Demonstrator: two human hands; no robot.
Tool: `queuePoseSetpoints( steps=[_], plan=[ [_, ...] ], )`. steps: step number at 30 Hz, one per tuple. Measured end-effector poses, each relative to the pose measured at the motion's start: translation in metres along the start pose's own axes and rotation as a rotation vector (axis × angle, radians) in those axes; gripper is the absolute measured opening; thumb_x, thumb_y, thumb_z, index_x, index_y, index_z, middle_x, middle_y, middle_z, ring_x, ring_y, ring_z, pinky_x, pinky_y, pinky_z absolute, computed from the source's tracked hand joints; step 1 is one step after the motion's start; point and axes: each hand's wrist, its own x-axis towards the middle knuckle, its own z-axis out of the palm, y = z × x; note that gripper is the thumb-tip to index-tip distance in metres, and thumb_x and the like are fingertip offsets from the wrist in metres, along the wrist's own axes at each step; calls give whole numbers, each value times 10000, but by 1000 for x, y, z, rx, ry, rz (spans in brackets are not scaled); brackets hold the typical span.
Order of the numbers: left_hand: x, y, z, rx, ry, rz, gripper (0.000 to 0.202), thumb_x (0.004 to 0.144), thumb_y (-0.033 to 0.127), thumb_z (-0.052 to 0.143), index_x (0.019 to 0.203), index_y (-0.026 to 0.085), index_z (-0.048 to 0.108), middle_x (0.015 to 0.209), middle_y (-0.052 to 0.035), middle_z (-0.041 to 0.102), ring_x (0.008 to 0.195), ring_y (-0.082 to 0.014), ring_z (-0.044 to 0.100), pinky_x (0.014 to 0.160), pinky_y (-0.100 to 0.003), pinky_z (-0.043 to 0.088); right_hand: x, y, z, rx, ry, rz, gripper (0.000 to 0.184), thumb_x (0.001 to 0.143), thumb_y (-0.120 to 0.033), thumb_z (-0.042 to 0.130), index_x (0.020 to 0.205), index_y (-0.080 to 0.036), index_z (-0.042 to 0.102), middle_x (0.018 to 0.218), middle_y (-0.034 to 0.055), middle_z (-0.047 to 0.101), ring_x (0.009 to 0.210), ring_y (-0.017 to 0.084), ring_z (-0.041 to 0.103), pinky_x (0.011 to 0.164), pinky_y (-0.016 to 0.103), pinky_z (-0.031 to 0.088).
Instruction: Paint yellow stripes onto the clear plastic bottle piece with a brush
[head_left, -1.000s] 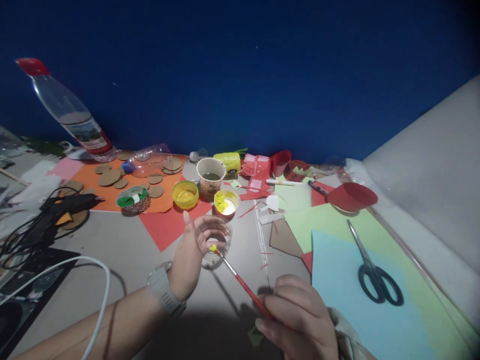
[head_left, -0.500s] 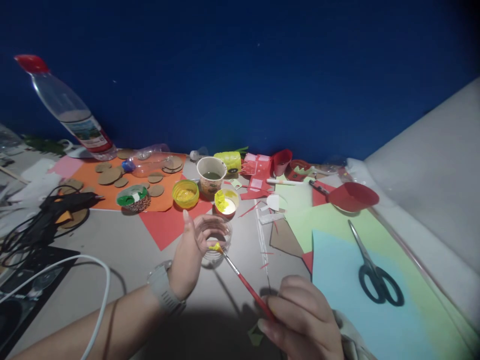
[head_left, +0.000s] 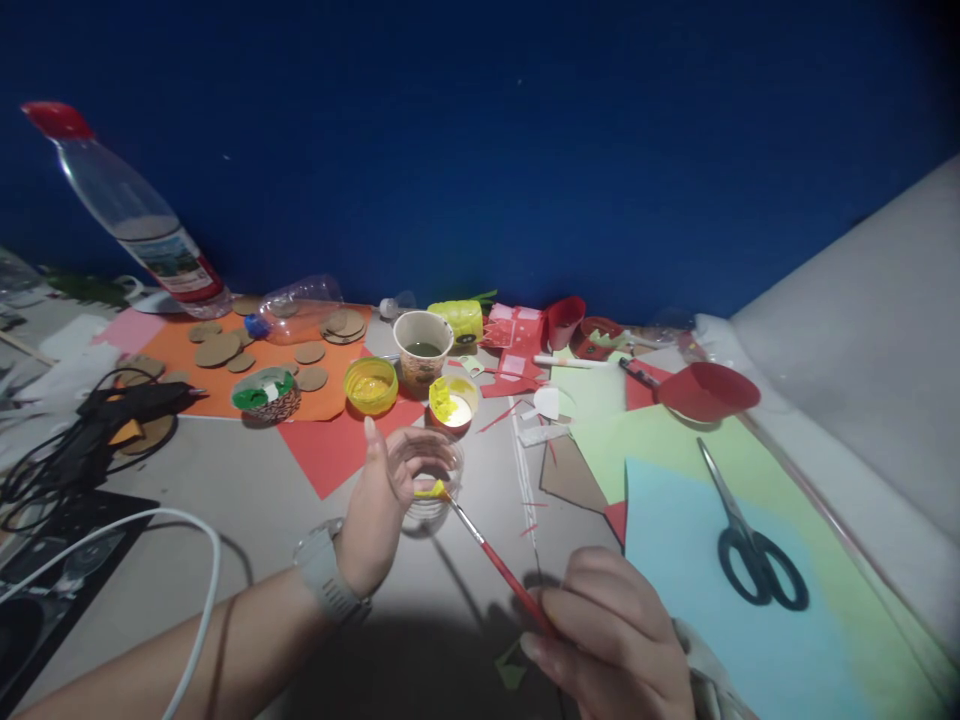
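My left hand (head_left: 376,528) grips a clear plastic cup (head_left: 426,515), which looks like a cut bottle piece, with the fingers inside its opening. A streak of yellow paint shows on the near rim. My right hand (head_left: 619,630) is closed round the red handle of a paintbrush (head_left: 504,572). Its yellow-loaded bristles touch the cup's rim. Just behind the cup stand a small tub (head_left: 453,404) with yellow and white paint, a yellow paint pot (head_left: 371,387) and a paper cup (head_left: 422,350) of murky water.
Scissors (head_left: 750,550) lie on blue paper (head_left: 675,620) at the right. A green-filled dish (head_left: 264,394), cardboard discs (head_left: 219,350) and a clear bottle (head_left: 300,308) rest on orange paper. A tall red-capped bottle (head_left: 161,245) leans at the back left. A white cable (head_left: 214,580) crosses my left forearm.
The brush tip has slid slightly to the right along the cup's rim, and a longer yellow streak shows there. My right hand has shifted slightly right; my left hand holds still.
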Motion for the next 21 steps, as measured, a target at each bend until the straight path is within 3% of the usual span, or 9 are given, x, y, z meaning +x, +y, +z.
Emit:
queuePoseSetpoints(
  steps=[21],
  plan=[
    [0, 0, 0, -63, -18, -23, 632, 819, 686, 372, 773, 126, 661, 762, -111, 669, 690, -185, 614, 611, -306, 524, -3, 2, -3, -11, -29, -3, 377, 949, -250, 383, 678, -161, 630, 690, 27, 619, 632, 124, 549, 598, 282, 478]
  ],
)
